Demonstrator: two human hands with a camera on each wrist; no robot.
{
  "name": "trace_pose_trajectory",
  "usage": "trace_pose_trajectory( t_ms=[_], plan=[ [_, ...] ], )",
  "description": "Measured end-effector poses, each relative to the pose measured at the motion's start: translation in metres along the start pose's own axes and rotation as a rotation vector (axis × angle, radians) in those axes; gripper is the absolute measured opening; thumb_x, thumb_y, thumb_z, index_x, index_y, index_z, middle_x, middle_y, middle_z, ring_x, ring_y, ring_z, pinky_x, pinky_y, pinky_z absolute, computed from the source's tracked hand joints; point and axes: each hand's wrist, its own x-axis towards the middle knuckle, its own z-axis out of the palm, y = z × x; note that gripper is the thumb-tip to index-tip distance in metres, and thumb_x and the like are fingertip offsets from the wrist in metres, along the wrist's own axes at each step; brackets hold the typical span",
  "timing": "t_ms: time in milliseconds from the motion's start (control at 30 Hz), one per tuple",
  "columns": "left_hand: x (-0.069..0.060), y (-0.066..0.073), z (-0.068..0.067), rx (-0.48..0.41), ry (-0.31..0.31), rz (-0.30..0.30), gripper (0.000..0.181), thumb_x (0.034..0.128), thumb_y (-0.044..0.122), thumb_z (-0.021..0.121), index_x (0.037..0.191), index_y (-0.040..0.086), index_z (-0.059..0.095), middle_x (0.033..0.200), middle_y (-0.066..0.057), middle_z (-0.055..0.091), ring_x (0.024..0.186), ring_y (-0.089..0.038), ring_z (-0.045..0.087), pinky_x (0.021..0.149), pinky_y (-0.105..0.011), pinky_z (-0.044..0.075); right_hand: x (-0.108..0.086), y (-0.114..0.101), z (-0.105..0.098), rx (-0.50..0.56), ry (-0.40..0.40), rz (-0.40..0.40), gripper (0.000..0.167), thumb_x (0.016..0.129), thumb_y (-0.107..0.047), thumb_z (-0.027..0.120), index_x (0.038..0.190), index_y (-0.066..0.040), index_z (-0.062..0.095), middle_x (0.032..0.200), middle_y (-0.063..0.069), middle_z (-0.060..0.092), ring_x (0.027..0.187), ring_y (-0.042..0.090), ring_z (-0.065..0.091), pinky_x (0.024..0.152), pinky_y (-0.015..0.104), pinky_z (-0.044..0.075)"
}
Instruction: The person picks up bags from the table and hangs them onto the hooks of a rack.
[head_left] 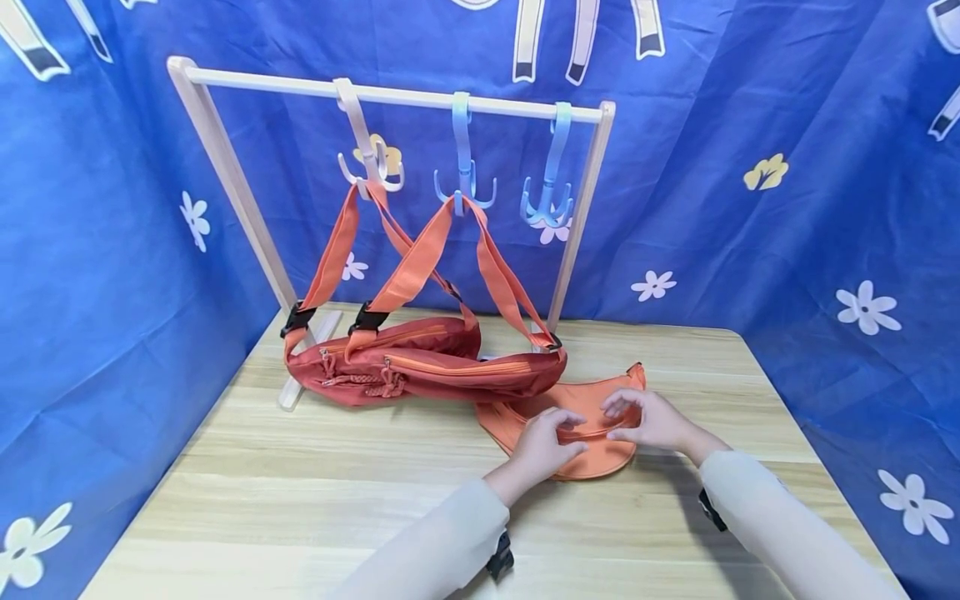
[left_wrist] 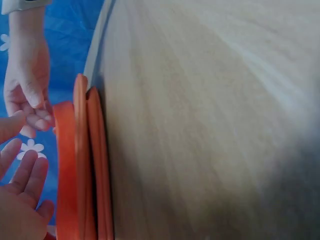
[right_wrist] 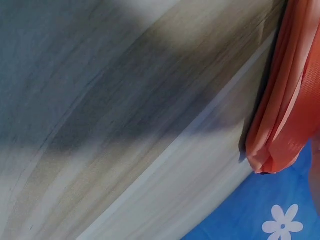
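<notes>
An orange bag (head_left: 600,458) lies flat on the table at the right of the rack, a strap-like band across its top. Over its lower left part is the left hand (head_left: 542,446), fingers relaxed and slightly bent. The right hand (head_left: 654,421) hovers at its right side, fingers loosely curved, nothing held. In the left wrist view the left hand (left_wrist: 25,195) and the right hand (left_wrist: 30,75) face each other beside the orange bag (left_wrist: 82,165). In the right wrist view the bag's edge (right_wrist: 280,120) shows at the right; the right hand is barely seen there.
Behind stands a rack (head_left: 285,83) with a white hook (head_left: 367,158) and two blue hooks (head_left: 462,158) (head_left: 553,167). Two red bags (head_left: 465,375) hang by orange straps from the white hook and the middle blue one. A blue patterned curtain (head_left: 705,208) surrounds the wooden table (head_left: 300,492).
</notes>
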Motion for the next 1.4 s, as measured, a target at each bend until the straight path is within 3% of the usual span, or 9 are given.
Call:
trace_pose_trajectory(
  t_ms=[233, 467, 633, 767, 1033, 1267, 1400],
  plan=[
    [0.004, -0.002, 0.009, 0.139, 0.04, -0.021, 0.032, 0.0761, 0.025, 0.082, 0.105, 0.015, 0.071, 0.1, 0.005, 0.067, 0.092, -0.011, 0.061, 0.085, -0.029, 0.042, 0.001, -0.013, -0.004, -0.032, -0.052, 0.023, 0.034, 0.074, -0.002, 0.08, 0.102, 0.004, 0.062, 0.093, 0.017, 0.068, 0.085, 0.035, 0.063, 0.077, 0.041, 0.049],
    [0.004, -0.006, 0.017, 0.237, 0.096, -0.053, 0.032, 0.0712, 0.027, 0.084, 0.099, 0.017, 0.073, 0.094, 0.008, 0.068, 0.09, -0.009, 0.061, 0.088, -0.035, 0.035, -0.002, 0.024, 0.003, -0.073, -0.05, 0.096, 0.034, 0.073, -0.011, 0.083, 0.101, -0.006, 0.066, 0.092, 0.001, 0.069, 0.085, 0.018, 0.063, 0.077, 0.033, 0.049],
    [0.003, -0.01, 0.021, 0.277, 0.131, -0.066, 0.028, 0.069, 0.024, 0.086, 0.094, 0.019, 0.073, 0.088, 0.01, 0.068, 0.087, -0.007, 0.061, 0.083, -0.034, 0.034, -0.001, 0.032, 0.004, -0.056, -0.052, 0.108, 0.028, 0.074, -0.019, 0.084, 0.097, -0.015, 0.068, 0.088, -0.01, 0.067, 0.082, 0.01, 0.063, 0.074, 0.028, 0.049],
    [0.003, -0.011, 0.021, 0.307, 0.144, -0.054, 0.023, 0.0701, 0.015, 0.084, 0.09, 0.018, 0.073, 0.083, 0.01, 0.067, 0.083, -0.006, 0.061, 0.077, -0.031, 0.035, -0.001, 0.033, 0.005, -0.036, -0.056, 0.098, 0.023, 0.075, -0.015, 0.082, 0.094, -0.017, 0.068, 0.085, -0.011, 0.067, 0.079, 0.009, 0.063, 0.072, 0.027, 0.05],
    [0.002, -0.012, 0.022, 0.268, 0.13, -0.086, 0.016, 0.0731, 0.008, 0.08, 0.082, 0.019, 0.072, 0.073, 0.013, 0.065, 0.075, -0.003, 0.06, 0.075, -0.03, 0.036, 0.001, 0.031, 0.005, -0.048, -0.074, 0.09, 0.017, 0.077, -0.01, 0.08, 0.09, -0.014, 0.07, 0.081, -0.009, 0.067, 0.074, 0.008, 0.063, 0.068, 0.028, 0.051],
    [-0.002, -0.003, 0.026, 0.155, 0.13, -0.145, 0.015, 0.0723, 0.008, 0.081, 0.078, 0.018, 0.072, 0.07, 0.014, 0.066, 0.07, -0.001, 0.059, 0.076, -0.03, 0.036, 0.001, 0.026, -0.002, -0.038, -0.124, 0.128, 0.016, 0.077, -0.006, 0.079, 0.088, -0.013, 0.07, 0.079, -0.009, 0.066, 0.075, 0.009, 0.062, 0.072, 0.027, 0.052],
    [-0.003, 0.003, 0.028, 0.092, 0.126, -0.182, 0.014, 0.0723, 0.008, 0.081, 0.077, 0.018, 0.073, 0.068, 0.014, 0.065, 0.068, 0.001, 0.058, 0.075, -0.03, 0.036, 0.001, 0.023, -0.007, -0.024, -0.151, 0.109, 0.015, 0.077, -0.003, 0.077, 0.087, -0.011, 0.07, 0.08, -0.007, 0.066, 0.075, 0.01, 0.062, 0.074, 0.029, 0.052]
  ],
)
